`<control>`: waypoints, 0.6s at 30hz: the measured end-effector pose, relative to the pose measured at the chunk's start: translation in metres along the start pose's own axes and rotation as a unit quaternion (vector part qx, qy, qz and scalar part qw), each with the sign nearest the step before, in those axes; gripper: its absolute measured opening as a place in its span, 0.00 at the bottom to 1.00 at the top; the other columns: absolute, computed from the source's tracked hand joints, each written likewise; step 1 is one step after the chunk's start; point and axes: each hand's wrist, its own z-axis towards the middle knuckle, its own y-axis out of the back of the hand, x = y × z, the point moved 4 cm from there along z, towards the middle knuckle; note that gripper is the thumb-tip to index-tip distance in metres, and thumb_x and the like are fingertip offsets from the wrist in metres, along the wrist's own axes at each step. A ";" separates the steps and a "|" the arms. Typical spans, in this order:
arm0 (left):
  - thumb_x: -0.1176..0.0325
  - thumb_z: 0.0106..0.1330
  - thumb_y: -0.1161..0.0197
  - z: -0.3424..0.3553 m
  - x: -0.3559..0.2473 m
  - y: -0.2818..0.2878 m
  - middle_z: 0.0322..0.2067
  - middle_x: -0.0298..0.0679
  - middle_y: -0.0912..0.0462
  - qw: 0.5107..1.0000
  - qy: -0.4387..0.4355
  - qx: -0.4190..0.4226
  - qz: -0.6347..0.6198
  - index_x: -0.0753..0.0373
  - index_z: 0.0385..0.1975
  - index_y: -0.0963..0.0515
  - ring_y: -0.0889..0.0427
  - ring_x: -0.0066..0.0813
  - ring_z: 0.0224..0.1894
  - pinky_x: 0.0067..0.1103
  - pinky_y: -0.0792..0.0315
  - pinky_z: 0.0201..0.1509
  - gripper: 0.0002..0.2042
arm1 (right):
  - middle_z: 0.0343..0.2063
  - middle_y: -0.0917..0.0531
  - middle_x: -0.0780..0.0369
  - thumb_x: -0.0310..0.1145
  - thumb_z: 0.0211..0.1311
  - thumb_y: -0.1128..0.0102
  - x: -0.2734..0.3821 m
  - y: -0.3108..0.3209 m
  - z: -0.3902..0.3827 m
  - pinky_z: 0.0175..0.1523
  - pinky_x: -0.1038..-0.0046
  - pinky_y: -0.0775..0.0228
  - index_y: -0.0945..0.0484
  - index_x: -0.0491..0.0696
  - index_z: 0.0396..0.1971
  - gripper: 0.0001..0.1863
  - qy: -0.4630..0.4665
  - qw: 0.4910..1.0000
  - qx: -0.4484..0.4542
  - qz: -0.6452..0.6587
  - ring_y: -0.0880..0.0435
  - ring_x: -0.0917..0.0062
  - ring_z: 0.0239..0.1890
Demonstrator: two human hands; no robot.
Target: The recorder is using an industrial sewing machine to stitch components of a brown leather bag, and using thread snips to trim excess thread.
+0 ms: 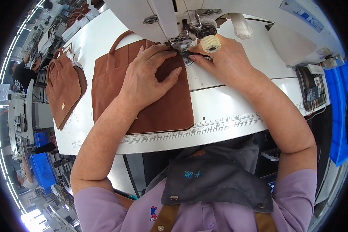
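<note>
A brown bag [164, 106] with a loop handle lies on the white sewing machine table, its right edge up against the needle area. My left hand [145, 75] rests on it, thumb apart from the fingers, fingertips close to the presser foot [180, 43]. Just right of the needle, my right hand [232, 58] has its thumb and forefinger closed around a thin dark piece [200, 53], whose kind I cannot make out. The machine's cream dial [210, 44] covers part of that hand's fingers.
Over the work hangs the white sewing machine head [143, 11]. A stack of similar brown bags [63, 91] lies at the table's left. A printed ruler [228, 125] runs along the front edge. Blue bins [338, 116] stand beyond the right end, and another blue bin [44, 168] stands lower left.
</note>
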 end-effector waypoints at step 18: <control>0.61 0.63 0.29 0.001 0.003 0.002 0.53 0.43 0.17 1.000 -0.003 0.020 0.010 0.62 0.49 0.15 0.19 0.46 0.56 0.38 0.28 0.68 0.17 | 0.29 0.14 0.58 0.46 0.67 0.33 -0.024 0.025 -0.005 0.43 0.72 0.26 0.13 0.47 0.41 0.17 -0.140 0.958 0.007 0.250 0.16 0.72 0.35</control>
